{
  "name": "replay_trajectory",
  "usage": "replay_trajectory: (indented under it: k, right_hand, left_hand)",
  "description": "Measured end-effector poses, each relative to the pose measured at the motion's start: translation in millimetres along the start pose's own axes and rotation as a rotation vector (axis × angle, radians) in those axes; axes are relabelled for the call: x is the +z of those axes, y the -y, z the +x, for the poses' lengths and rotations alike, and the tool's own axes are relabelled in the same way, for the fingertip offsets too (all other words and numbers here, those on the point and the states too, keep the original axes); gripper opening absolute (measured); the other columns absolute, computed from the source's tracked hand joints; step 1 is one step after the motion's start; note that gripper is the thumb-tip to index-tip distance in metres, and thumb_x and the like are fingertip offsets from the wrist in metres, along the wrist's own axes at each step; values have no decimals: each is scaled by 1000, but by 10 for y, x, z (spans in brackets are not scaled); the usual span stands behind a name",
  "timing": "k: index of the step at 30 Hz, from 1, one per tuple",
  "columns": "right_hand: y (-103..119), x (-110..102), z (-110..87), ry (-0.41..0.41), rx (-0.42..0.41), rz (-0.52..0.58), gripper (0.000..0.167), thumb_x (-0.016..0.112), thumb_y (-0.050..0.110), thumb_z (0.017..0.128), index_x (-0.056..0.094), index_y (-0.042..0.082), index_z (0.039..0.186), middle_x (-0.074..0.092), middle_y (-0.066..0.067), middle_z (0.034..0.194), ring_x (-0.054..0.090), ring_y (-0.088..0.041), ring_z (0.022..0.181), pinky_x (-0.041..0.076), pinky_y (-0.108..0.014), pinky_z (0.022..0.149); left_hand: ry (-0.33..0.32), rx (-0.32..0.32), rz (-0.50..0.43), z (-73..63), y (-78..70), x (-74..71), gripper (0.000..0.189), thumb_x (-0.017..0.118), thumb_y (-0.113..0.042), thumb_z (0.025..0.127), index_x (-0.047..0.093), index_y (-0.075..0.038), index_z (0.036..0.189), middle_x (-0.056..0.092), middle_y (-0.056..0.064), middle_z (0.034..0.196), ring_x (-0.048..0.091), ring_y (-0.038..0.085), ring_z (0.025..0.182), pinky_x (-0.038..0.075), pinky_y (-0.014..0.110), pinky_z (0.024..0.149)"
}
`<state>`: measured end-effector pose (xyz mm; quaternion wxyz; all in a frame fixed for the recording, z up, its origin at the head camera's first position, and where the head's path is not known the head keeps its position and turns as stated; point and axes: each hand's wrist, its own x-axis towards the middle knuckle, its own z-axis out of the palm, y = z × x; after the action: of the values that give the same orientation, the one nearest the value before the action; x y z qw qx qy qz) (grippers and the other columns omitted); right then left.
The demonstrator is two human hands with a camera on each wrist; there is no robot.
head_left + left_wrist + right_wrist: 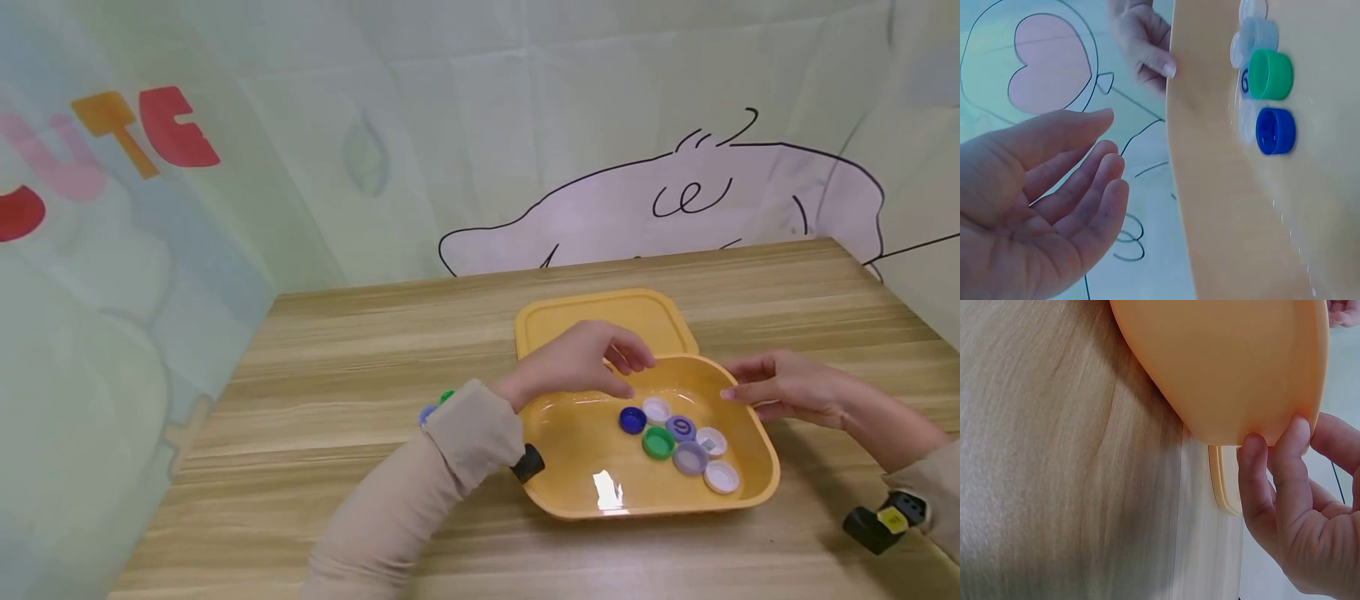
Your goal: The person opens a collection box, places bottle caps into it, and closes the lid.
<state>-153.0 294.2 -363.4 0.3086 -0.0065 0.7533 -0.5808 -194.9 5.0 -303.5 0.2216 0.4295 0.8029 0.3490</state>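
A yellow plastic box (pixel 570 454) holds several bottle caps, grouped toward its right side: a dark blue cap (pixel 632 420), a green cap (pixel 658 442), a purple cap with a dark marking (pixel 681 428), a pale lilac one and white ones. My left hand (pixel 588 360) hovers above the box's back part, fingers loosely bent; the left wrist view shows nothing between them. At the right end, my right hand (pixel 798 390) pinches the box rim, thumb over the inside edge. In the right wrist view its fingers (pixel 1291 462) press the outer wall.
Behind the box, a yellow lid (pixel 600 317) lies on the wooden table (pixel 360 350), partly covered by the box and left hand. Beside the left sleeve, a blue-purple cap (pixel 427 414) and a green cap (pixel 447 397) show partly. A printed cloth (pixel 465 125) hangs behind.
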Motion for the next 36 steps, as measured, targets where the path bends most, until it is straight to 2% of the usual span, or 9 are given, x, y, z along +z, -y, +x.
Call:
replay_trajectory:
  k: [5, 13, 16, 23, 27, 32, 36]
  right_hand:
    - [-1, 9, 6, -9, 7, -7, 58, 61, 11, 90, 33, -16, 133, 62, -4, 106, 62, -15, 91, 52, -35, 81]
    - [-11, 0, 11, -12, 7, -16, 59, 61, 11, 90, 32, -16, 134, 61, -4, 106, 62, -16, 92, 52, -35, 81]
    - [-8, 1, 9, -11, 5, -20, 59, 61, 11, 90, 33, -16, 134, 61, -5, 107, 62, -16, 92, 52, -35, 81]
    - [4, 2, 8, -30, 20, -24, 60, 62, 12, 89, 33, -15, 134, 61, -5, 107, 62, -17, 93, 52, -35, 82]
    - [-7, 10, 18, -34, 21, -23, 61, 63, 12, 89, 32, -15, 135, 61, -6, 110, 61, -17, 93, 52, -35, 82]
    - [5, 20, 16, -37, 28, -24, 61, 62, 12, 90, 31, -15, 135, 61, -6, 109, 62, -17, 93, 52, -36, 82]
    - [15, 26, 8, -37, 27, -19, 61, 62, 12, 89, 31, -15, 135, 61, -6, 109, 62, -17, 93, 52, -36, 82]
  left_hand:
    - [-58, -40, -72, -163, 91, -68, 33, 74, 3, 74, 65, -3, 105, 65, 4, 100, 60, 13, 88, 50, 17, 74]
    - [-117, -54, -144, -456, 287, -148, 34, 73, 5, 74, 64, 3, 107, 63, 15, 105, 59, 30, 99, 52, 21, 75]
    - [-149, -82, -161, -565, 351, -188, 35, 73, 4, 75, 63, 3, 109, 62, 16, 109, 57, 30, 103, 52, 23, 76]
    - [-252, -171, -218, -843, 508, -291, 38, 76, 2, 72, 64, -1, 109, 62, 11, 110, 55, 30, 106, 52, 27, 78]
    - [-294, -213, -216, -999, 639, -325, 38, 76, 3, 71, 65, -2, 107, 63, 11, 110, 55, 33, 106, 52, 29, 80]
    - [-325, -256, -221, -1178, 815, -341, 38, 74, 3, 73, 64, -1, 109, 61, 15, 115, 55, 32, 106, 52, 31, 80]
    - [-339, -299, -247, -1286, 892, -349, 40, 73, 2, 75, 61, 3, 113, 58, 19, 117, 53, 32, 107, 52, 32, 80]
